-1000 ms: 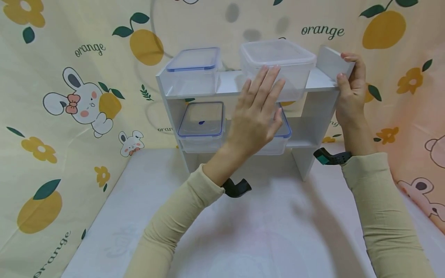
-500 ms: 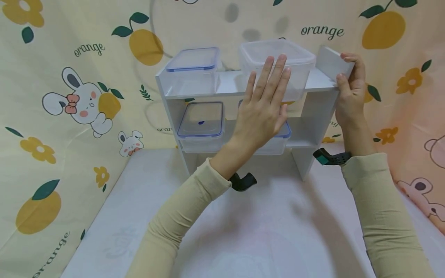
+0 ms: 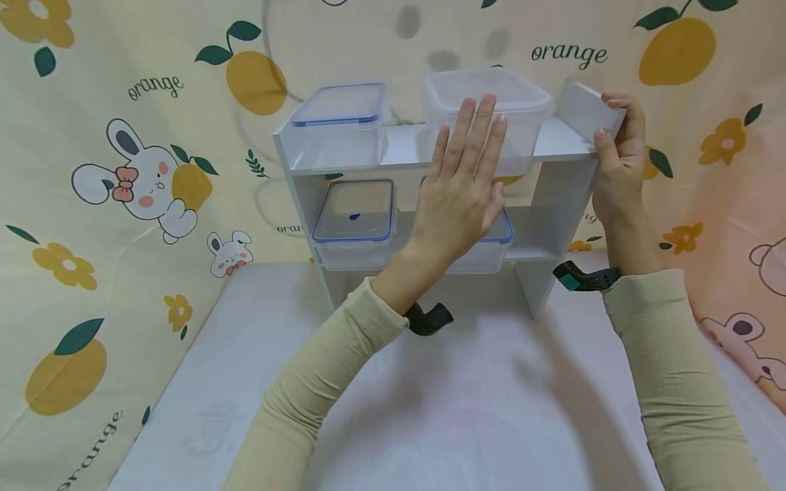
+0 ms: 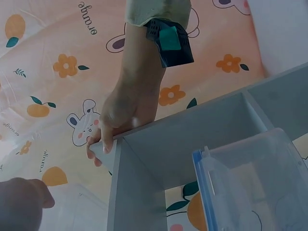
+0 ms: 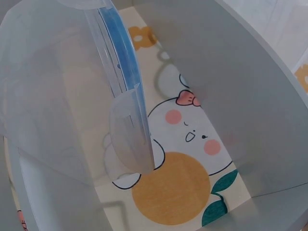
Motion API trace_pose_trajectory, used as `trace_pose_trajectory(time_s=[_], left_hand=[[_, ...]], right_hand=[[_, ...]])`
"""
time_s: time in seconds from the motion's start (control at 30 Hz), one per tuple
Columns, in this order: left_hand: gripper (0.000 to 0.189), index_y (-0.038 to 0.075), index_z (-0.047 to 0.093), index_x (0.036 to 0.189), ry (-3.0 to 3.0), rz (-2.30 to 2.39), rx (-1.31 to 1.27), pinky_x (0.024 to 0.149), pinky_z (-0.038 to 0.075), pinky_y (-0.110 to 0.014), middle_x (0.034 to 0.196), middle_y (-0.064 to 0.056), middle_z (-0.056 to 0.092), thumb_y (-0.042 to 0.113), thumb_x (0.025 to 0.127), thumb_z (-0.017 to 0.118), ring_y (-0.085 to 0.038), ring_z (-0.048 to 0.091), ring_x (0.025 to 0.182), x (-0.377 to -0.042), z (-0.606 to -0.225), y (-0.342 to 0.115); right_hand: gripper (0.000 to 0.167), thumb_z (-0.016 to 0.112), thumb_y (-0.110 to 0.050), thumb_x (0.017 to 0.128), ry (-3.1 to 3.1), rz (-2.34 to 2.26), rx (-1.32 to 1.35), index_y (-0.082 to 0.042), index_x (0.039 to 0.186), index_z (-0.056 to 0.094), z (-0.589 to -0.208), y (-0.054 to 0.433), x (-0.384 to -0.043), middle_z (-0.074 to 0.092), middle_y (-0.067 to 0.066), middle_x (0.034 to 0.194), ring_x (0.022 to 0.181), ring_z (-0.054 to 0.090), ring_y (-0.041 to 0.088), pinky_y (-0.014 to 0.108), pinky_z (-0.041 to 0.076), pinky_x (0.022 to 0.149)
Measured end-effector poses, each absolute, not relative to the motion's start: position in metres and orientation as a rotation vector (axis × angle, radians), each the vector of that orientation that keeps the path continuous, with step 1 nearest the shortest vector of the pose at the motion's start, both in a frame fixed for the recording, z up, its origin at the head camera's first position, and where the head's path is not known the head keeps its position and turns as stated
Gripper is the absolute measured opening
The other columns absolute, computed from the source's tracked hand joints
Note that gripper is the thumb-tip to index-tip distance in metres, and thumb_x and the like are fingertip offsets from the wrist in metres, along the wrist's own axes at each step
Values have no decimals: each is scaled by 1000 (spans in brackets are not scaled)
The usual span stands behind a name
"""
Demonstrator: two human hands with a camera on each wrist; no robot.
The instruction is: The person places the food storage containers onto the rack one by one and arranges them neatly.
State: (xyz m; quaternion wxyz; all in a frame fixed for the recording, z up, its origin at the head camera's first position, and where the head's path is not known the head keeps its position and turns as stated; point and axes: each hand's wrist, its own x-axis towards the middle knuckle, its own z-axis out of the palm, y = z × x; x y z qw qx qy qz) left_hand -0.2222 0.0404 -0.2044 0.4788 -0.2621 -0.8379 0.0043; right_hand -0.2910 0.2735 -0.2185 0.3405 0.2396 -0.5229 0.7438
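Note:
My left hand (image 3: 462,194) is held flat with straight fingers against the front of a large clear plastic container (image 3: 522,129) on the top board of a white shelf (image 3: 561,191). Part of that container is hidden behind the fingers. My right hand (image 3: 620,160) grips the raised side panel (image 3: 583,106) at the shelf's upper right end, thumb in front and fingers over its edge. The left wrist view shows the same right hand (image 4: 130,108) around the panel's corner. No hand shows in the right wrist view, where a clear box (image 5: 57,106) with a blue seal fills the left.
A blue-rimmed clear box (image 3: 338,133) stands at the top left of the shelf. On the middle board are another blue-rimmed box (image 3: 355,218) and a box (image 3: 482,256) partly behind my left arm. A white table (image 3: 479,409) and printed backdrop (image 3: 153,286) surround the shelf.
My left hand has moved up and right over the container's front, then slightly back left. The large container has shifted a little left in the last half second. My right hand stays put.

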Motion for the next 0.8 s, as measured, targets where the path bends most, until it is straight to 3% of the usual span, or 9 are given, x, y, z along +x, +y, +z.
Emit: trace_pose_trajectory(time_s=[0.37, 0.8], left_hand=[[63, 4, 23, 152, -2097, 35, -607, 127, 14, -40, 161, -12, 23, 31, 97, 38, -28, 19, 151, -233, -201, 41], [66, 5, 18, 153, -2150, 64, -564, 127, 11, -41, 162, -13, 18, 32, 97, 42, -29, 16, 152, -253, -202, 42]], right_hand=[[35, 33, 10, 96, -1374, 1942, 631, -14, 115, 49, -217, 274, -291, 45, -3, 135, 130, 35, 15, 28, 24, 113], [32, 37, 7, 96, -1385, 1914, 615, -14, 116, 49, -219, 271, -294, 44, -2, 139, 134, 35, 16, 27, 23, 120]])
